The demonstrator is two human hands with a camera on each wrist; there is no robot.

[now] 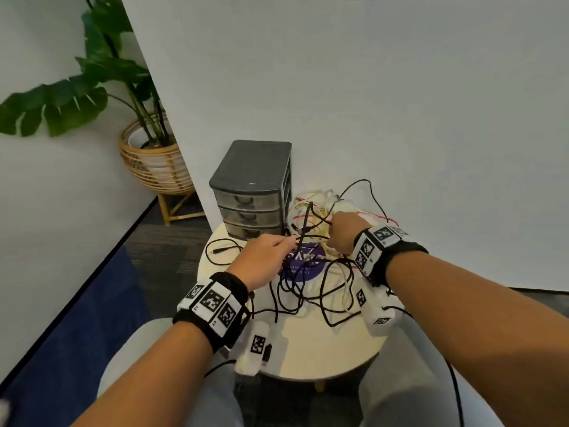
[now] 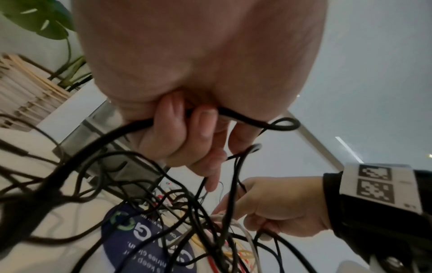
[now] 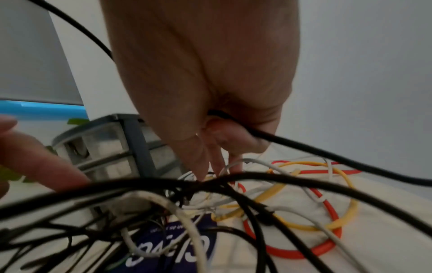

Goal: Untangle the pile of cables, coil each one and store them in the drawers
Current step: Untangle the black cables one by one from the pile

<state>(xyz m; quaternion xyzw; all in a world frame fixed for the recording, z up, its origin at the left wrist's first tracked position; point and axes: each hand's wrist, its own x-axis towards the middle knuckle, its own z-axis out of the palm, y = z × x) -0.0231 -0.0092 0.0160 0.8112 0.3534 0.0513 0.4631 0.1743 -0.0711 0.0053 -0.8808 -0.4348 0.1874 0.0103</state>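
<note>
white walls close off the head view, with a plant (image 1: 92, 87) in a basket (image 1: 154, 161) at 10 o'clock. a round bench (image 1: 323, 349) sits at the centre; on it the grey drawers (image 1: 252, 192), all three pushed in, stand at 11 o'clock of the cables (image 1: 314, 260), a tangle of black, white, yellow and red leads spread over a blue sticker (image 1: 303, 266). the left hand (image 1: 261, 260) reaches in from 7 o'clock, fingertips pinching a black cable (image 1: 304, 223) at the pile's near edge. the right hand (image 1: 346, 232) comes from 4 o'clock, fist curled on black strands lifted off the pile. each wrist wears a band with coded tags.

left wrist view: the left hand (image 2: 187, 129) has its fingers (image 2: 205, 122) folded round a black cable (image 2: 257, 122) that loops out at 3 o'clock. drawers (image 2: 117, 147) lie behind at 9 o'clock, the right hand (image 2: 275, 208) at 4 o'clock gripping strands, and the sticker (image 2: 145, 240) at 6 o'clock under the tangle.

right wrist view: the right hand (image 3: 210, 110) is clamped on a black cable (image 3: 327, 153) running off toward 3 o'clock. a left finger (image 3: 35, 158) shows at 9 o'clock, drawers (image 3: 117, 147) beside it. red (image 3: 327, 240), yellow (image 3: 339, 184) and white (image 3: 191, 230) leads lie loose on the bench at 5 o'clock.
</note>
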